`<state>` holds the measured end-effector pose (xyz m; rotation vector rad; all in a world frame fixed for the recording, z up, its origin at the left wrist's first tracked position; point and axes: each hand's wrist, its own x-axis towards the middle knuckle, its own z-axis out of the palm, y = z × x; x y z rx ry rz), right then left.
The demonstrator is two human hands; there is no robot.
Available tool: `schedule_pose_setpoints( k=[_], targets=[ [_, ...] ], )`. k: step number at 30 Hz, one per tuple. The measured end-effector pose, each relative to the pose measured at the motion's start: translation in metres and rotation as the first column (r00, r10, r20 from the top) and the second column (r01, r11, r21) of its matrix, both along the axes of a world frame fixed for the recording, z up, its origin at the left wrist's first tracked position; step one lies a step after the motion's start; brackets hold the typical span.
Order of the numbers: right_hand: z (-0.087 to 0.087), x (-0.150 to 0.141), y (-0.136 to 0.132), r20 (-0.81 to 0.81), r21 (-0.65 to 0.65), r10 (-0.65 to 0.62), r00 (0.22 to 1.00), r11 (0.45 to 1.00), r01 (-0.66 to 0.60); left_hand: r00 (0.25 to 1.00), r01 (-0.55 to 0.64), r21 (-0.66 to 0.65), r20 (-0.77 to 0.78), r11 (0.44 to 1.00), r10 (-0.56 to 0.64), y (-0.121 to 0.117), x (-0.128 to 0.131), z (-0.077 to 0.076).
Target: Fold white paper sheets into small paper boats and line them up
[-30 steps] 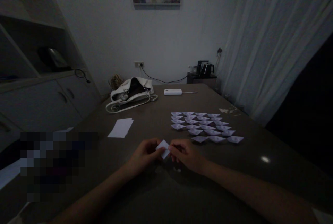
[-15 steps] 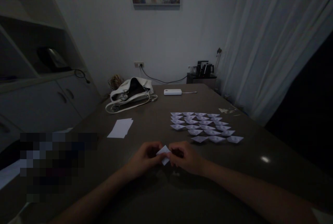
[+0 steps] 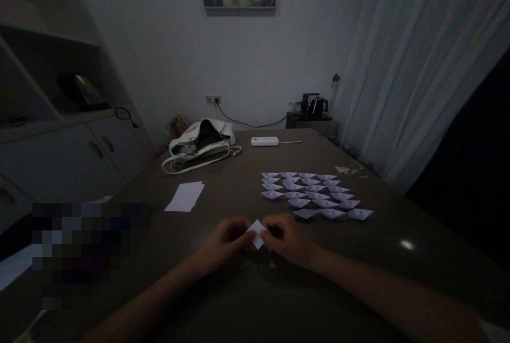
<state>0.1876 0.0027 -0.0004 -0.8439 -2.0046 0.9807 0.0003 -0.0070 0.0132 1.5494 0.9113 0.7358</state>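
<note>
A small white folded paper (image 3: 258, 228), diamond-shaped from here, is held just above the table between both hands. My left hand (image 3: 226, 237) pinches its left side between thumb and fingers. On the opposite side, my right hand (image 3: 287, 238) grips it the same way, thumb toward me. Fingertips behind the paper are partly hidden. Beyond my right hand, several white paper boats (image 3: 317, 195) stand in rows on the dark table. A few flat white paper sheets (image 3: 185, 197) lie stacked to the left, past my left hand.
A white handbag (image 3: 203, 144) sits at the far left of the table (image 3: 235, 178). Near the back edge lies a white power bank (image 3: 265, 142) with a short cable. Paper scraps (image 3: 346, 170) rest by the right edge. A pixelated patch covers the left side.
Both hands stay on the folded paper. It has shifted slightly to the right, and my thumbs have moved a little over its face. The boats and sheets have not moved.
</note>
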Motion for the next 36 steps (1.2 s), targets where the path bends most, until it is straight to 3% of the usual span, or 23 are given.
schedule_pose_setpoints(
  k=[14, 21, 36],
  targets=[
    [-0.0017, -0.0019, -0.0002, -0.152, -0.185, -0.036, 0.988, 0.983, 0.008, 0.989, -0.145, 0.059, 0.043, 0.988, 0.143, -0.0005, -0.0029, 0.0025],
    [-0.0067, -0.0031, 0.0014, -0.151, -0.177, -0.124, 0.981, 0.979, 0.097, 0.978, -0.206, 0.093, 0.040, 0.974, 0.203, 0.0045, -0.0045, -0.0022],
    [-0.0064, -0.0033, 0.0019, -0.132, -0.146, -0.103, 0.986, 0.986, 0.083, 0.975, -0.222, 0.155, 0.010, 0.963, 0.223, 0.0020, -0.0044, 0.0024]
  ],
)
